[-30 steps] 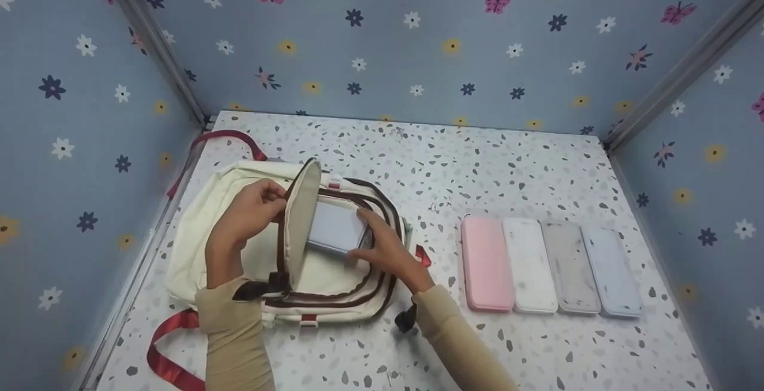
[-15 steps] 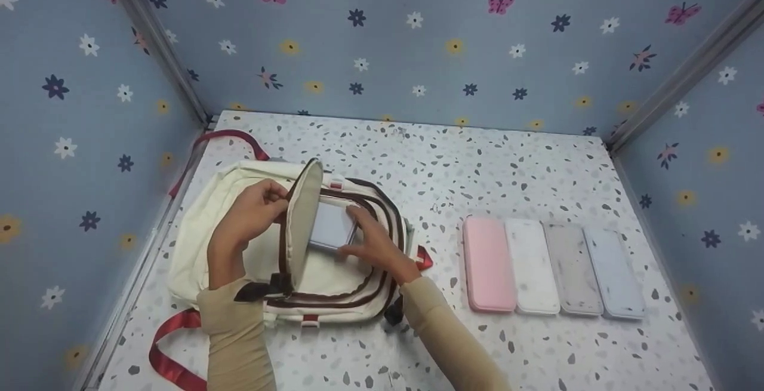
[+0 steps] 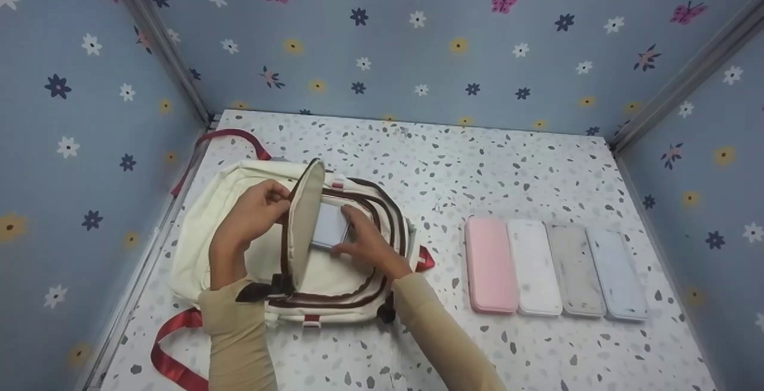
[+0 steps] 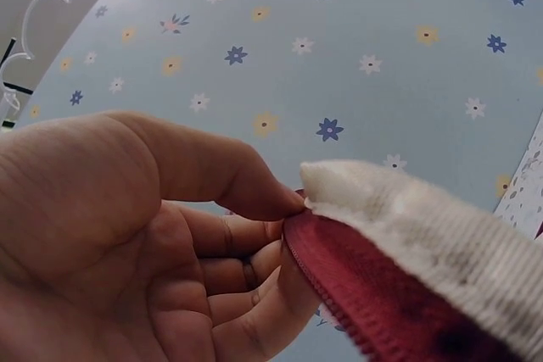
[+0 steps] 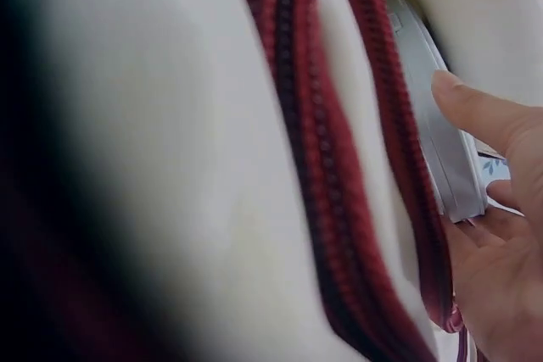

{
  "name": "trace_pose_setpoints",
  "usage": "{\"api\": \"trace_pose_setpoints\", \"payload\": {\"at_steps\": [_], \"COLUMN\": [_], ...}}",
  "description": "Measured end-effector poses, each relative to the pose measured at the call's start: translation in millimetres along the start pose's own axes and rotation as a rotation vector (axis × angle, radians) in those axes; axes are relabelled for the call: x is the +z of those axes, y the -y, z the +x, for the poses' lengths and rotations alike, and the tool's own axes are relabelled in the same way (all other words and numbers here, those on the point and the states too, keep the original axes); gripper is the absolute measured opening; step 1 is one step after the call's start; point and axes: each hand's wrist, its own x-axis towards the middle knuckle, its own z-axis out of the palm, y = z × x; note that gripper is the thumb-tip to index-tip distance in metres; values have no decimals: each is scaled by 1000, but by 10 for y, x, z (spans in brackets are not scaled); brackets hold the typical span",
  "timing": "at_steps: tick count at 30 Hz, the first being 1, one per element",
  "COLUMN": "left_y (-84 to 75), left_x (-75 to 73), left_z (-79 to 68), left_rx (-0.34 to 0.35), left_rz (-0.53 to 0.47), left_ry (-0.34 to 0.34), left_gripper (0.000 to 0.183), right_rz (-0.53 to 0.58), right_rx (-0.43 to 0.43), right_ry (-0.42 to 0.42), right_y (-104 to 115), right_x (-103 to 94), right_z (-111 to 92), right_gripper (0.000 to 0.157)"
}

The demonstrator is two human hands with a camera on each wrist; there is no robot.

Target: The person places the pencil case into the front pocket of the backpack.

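Note:
A cream backpack [image 3: 203,248] with dark red zippers lies on the table, its front pocket unzipped. My left hand [image 3: 250,212] pinches the edge of the raised pocket flap [image 3: 305,230]; in the left wrist view, thumb and fingers meet on the flap's red zipper edge [image 4: 327,247]. My right hand [image 3: 367,242] grips the near end of a pale grey-blue case [image 3: 330,225] between thumb and fingers. The case's far end is inside the pocket, hidden behind the flap. In the right wrist view the case [image 5: 433,116] sits beyond the red zipper, thumb on its upper side.
To the right several slim cases lie side by side: a pink case [image 3: 491,264], a white case [image 3: 534,267], a grey case [image 3: 575,268] and a light blue case [image 3: 618,273]. Red straps [image 3: 170,361] trail left of the backpack. Flower-patterned walls [image 3: 406,45] surround the speckled table [image 3: 465,170].
My right hand has moved left and pushed the case deeper into the pocket, so less of it shows. The left hand stays on the flap.

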Motion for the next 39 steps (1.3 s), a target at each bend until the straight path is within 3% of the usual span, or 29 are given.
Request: {"api": "trace_pose_setpoints", "payload": {"at_steps": [12,16,23,27,30,32,36,39], "left_y": [15,5,-19,-27,-23,-18,-16,-13], "left_x": [2,7,15,7,2,3,15,26], "left_z": [2,-1,-8,-11,-13,-15,-16,-12], "left_rx": [12,14,19,11,8,7,13,16], "left_rz": [-3,0,-5,4,6,5,9,9], "left_ry": [-7,-18,-11,-2,0,-2,-10,-14], "left_gripper": [20,19,19,19,20,20,20,20], "right_rz": [-61,-18,74,230,346,348,318,355], "right_rx": [93,165,353,414,417,405,387,382], "right_ry": [-12,16,149,156,141,131,106,95], "right_y": [101,187,358,379,356,343,342,351], "right_x": [-4,-64,-169,-165,-130,-110,-74,-40], "right_z": [-12,-46,-103,-123,-128,-128,-117,-106], "right_gripper": [87,83,77,60,45,42,50,52]}}
